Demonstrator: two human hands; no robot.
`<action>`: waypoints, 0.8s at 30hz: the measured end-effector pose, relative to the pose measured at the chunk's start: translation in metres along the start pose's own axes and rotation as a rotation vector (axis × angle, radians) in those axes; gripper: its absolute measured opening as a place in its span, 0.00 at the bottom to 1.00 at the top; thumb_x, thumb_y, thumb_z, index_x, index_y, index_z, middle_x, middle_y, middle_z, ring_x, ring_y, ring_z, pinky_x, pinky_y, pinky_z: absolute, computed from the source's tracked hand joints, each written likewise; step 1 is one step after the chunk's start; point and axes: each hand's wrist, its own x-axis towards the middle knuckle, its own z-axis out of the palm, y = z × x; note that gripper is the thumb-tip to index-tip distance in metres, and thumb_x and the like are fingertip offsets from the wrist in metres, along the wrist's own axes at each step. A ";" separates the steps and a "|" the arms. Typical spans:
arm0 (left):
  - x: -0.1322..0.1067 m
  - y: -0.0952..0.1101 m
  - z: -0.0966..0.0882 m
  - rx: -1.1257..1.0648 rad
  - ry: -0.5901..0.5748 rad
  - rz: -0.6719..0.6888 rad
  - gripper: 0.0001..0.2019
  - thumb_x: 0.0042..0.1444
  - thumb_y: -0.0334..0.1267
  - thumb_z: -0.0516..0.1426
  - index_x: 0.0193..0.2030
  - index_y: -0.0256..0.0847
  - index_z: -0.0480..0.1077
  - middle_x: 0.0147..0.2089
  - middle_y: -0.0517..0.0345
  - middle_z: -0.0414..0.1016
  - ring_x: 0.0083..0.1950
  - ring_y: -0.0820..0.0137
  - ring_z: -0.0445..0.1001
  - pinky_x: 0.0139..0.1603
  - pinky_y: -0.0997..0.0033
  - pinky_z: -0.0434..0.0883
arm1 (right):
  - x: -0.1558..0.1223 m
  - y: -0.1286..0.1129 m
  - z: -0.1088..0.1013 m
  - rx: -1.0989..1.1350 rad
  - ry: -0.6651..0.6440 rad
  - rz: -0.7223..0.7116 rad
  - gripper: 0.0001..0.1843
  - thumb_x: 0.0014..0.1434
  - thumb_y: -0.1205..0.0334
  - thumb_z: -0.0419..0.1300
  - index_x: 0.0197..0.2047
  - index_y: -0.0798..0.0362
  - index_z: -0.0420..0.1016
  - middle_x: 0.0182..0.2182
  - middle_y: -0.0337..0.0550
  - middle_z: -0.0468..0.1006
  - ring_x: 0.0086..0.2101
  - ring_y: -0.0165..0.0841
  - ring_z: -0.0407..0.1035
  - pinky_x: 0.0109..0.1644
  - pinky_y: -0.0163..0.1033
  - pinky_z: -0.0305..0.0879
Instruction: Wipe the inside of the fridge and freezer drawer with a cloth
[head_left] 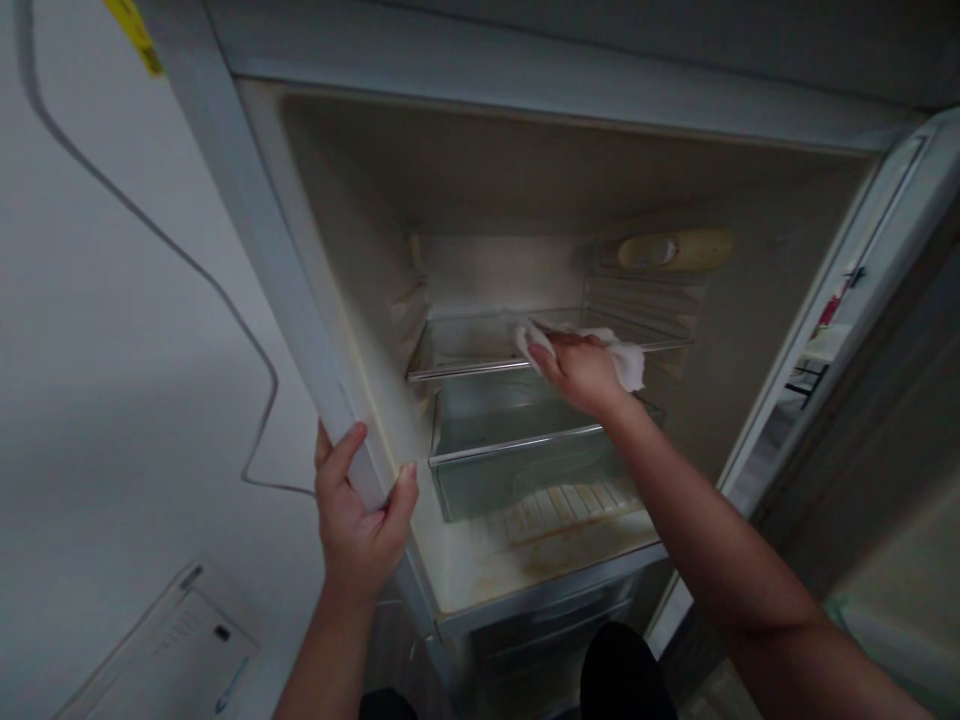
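An open refrigerator (300,290) stands in front of me. My right hand (585,375) reaches inside and presses a white cloth (628,362) onto the upper glass shelf (472,345), near its front edge. Around the left edge of the refrigerator's frame, my left hand (360,510) is wrapped, with its thumb on the inner side. Below the shelf sits a clear drawer (480,485) with a pale front rim. Brownish stains mark the refrigerator floor (555,560) under it.
A yellowed lamp housing (675,250) is fixed to the inner right wall. The refrigerator door (847,370) hangs open at right. A grey cord (202,270) runs down the white wall at left, above a white box (180,650). Below are lower drawers (555,640) and my dark-clothed knee (622,675).
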 end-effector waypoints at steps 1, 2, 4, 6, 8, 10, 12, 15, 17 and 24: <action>0.000 0.000 0.000 -0.001 0.001 0.002 0.35 0.57 0.33 0.65 0.69 0.46 0.58 0.74 0.44 0.55 0.76 0.58 0.54 0.78 0.51 0.51 | -0.004 0.015 0.001 -0.034 0.033 0.073 0.34 0.74 0.46 0.36 0.52 0.57 0.78 0.48 0.58 0.81 0.49 0.47 0.75 0.54 0.48 0.62; 0.001 0.000 0.000 -0.005 0.002 0.002 0.35 0.57 0.32 0.65 0.69 0.46 0.58 0.74 0.44 0.55 0.76 0.58 0.54 0.78 0.51 0.51 | -0.007 0.031 0.002 -0.062 0.061 0.144 0.35 0.74 0.47 0.35 0.50 0.59 0.78 0.46 0.59 0.81 0.48 0.48 0.75 0.54 0.48 0.62; 0.001 0.001 0.000 -0.017 0.002 -0.002 0.36 0.56 0.32 0.65 0.69 0.46 0.58 0.74 0.43 0.55 0.77 0.57 0.53 0.78 0.51 0.50 | -0.013 0.062 0.004 -0.097 0.107 0.269 0.36 0.74 0.49 0.33 0.48 0.60 0.78 0.44 0.61 0.81 0.46 0.48 0.75 0.53 0.50 0.63; 0.000 0.001 0.000 -0.028 0.005 -0.015 0.36 0.56 0.31 0.66 0.69 0.45 0.58 0.74 0.43 0.55 0.77 0.56 0.52 0.78 0.50 0.50 | -0.016 0.088 0.006 -0.099 0.149 0.344 0.36 0.74 0.50 0.33 0.47 0.62 0.79 0.42 0.62 0.81 0.45 0.49 0.75 0.52 0.51 0.63; -0.001 0.001 0.001 -0.034 0.010 -0.031 0.36 0.56 0.31 0.66 0.69 0.45 0.58 0.74 0.42 0.55 0.77 0.55 0.52 0.78 0.50 0.50 | -0.019 0.106 0.008 -0.073 0.180 0.365 0.35 0.73 0.50 0.34 0.44 0.62 0.79 0.40 0.63 0.80 0.44 0.49 0.75 0.51 0.51 0.63; -0.002 0.001 0.002 -0.039 0.018 -0.039 0.36 0.56 0.31 0.65 0.69 0.44 0.58 0.75 0.42 0.54 0.77 0.55 0.52 0.78 0.50 0.50 | -0.021 0.112 0.011 -0.026 0.225 0.364 0.33 0.73 0.51 0.36 0.43 0.62 0.79 0.40 0.63 0.79 0.46 0.49 0.74 0.54 0.53 0.62; -0.002 0.001 0.003 -0.049 0.021 -0.035 0.36 0.56 0.30 0.65 0.70 0.45 0.58 0.75 0.43 0.54 0.77 0.56 0.52 0.78 0.51 0.51 | -0.026 0.111 0.017 0.044 0.305 0.355 0.30 0.72 0.52 0.38 0.44 0.60 0.78 0.41 0.62 0.78 0.50 0.50 0.71 0.58 0.57 0.60; -0.003 -0.001 0.003 -0.055 0.021 -0.021 0.37 0.55 0.29 0.65 0.70 0.45 0.58 0.75 0.43 0.54 0.77 0.56 0.52 0.78 0.51 0.51 | -0.044 0.094 0.031 0.205 0.462 0.273 0.25 0.70 0.53 0.41 0.53 0.55 0.76 0.52 0.59 0.75 0.60 0.49 0.63 0.66 0.60 0.53; -0.003 -0.002 0.004 -0.049 0.024 -0.010 0.37 0.55 0.29 0.65 0.70 0.45 0.58 0.75 0.43 0.54 0.77 0.56 0.53 0.78 0.51 0.52 | -0.062 0.072 0.045 0.427 0.565 0.246 0.26 0.69 0.50 0.43 0.60 0.53 0.71 0.61 0.55 0.70 0.66 0.45 0.57 0.70 0.58 0.50; -0.004 -0.004 0.003 -0.030 0.025 0.011 0.36 0.56 0.31 0.65 0.70 0.44 0.58 0.75 0.43 0.54 0.77 0.57 0.53 0.77 0.53 0.51 | -0.086 -0.067 0.065 1.861 0.457 0.884 0.25 0.56 0.39 0.51 0.42 0.50 0.77 0.38 0.44 0.82 0.47 0.42 0.77 0.52 0.48 0.75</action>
